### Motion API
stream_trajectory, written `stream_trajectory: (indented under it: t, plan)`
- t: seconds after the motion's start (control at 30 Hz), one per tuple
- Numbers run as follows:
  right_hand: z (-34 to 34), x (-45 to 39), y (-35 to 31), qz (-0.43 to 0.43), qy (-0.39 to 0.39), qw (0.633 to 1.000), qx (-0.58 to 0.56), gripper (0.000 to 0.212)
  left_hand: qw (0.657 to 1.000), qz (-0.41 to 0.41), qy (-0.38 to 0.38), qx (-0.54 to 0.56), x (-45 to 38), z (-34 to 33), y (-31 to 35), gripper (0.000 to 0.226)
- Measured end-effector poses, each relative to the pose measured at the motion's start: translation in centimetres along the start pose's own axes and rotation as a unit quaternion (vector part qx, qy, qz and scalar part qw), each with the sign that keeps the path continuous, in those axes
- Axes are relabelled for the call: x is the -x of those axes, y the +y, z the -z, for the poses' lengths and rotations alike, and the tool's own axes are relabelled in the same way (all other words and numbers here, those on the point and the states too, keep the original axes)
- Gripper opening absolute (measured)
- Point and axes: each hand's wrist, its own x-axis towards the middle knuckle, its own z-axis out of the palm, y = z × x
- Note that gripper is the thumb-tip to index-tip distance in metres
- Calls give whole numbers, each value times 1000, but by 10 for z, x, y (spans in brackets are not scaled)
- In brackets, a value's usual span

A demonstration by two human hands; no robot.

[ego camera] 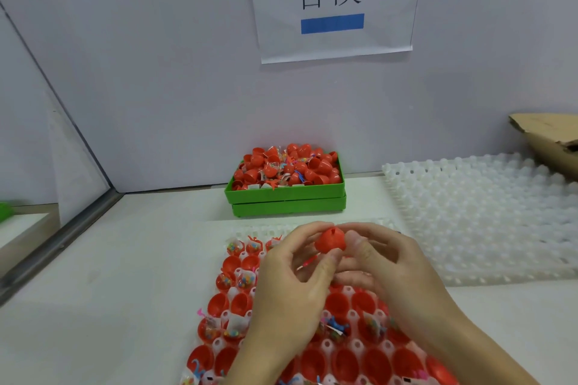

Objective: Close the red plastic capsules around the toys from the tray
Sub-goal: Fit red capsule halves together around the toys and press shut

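At the lower centre of the frame lies the white tray (219, 345) with red capsule halves and small toys in its cells; above it the left hand (291, 287) pinches a red capsule (330, 241) with curled fingers; the right hand (391, 266) grips the same capsule from the other side; behind stands a green box (287, 197) of capsules; at right lies an empty white tray (481, 216).

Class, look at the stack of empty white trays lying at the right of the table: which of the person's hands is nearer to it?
Right. The right hand sits just beside the white trays' near-left edge, while the left hand lies farther left; both hold the red capsule.
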Motion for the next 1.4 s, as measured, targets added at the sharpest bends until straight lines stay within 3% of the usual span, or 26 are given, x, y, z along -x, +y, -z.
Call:
stream_trajectory:
  t: [0.17, 0.37, 0.57, 0.67, 0.8, 0.97, 1.13, 1.27, 1.4]
  plan:
    - [0, -18, -5, 40, 28, 992, 119, 9, 996, -19, -25, -78, -17, 1, 0, 31]
    - [-6, -77, -25, 52, 7, 980, 189, 13, 982, -81, -54, -163, -76, 19, 4, 30]
    - [-14, -174, -42, 48, -7, 956, 289, 11, 962, -68, -52, -259, -171, 48, -14, 31]
    - [-17, -221, -48, 96, -21, 891, 442, 16, 947, -66, -72, -307, -215, 61, -24, 38]
    - [-21, -272, -49, 155, -26, 838, 522, 21, 914, -90, -114, -380, -264, 72, -33, 42]
    - [-20, -304, -38, 187, -55, 809, 554, 18, 856, -144, -169, -467, -296, 77, -44, 41]
    - [-17, -305, -25, 224, -62, 807, 542, 17, 815, -176, -193, -518, -299, 86, -50, 34]
    - [-21, -304, -28, 229, -75, 812, 532, 16, 809, -195, -187, -522, -299, 90, -48, 41]
    - [-21, -300, -30, 223, -64, 824, 517, 19, 841, -153, -174, -489, -297, 91, -46, 36]
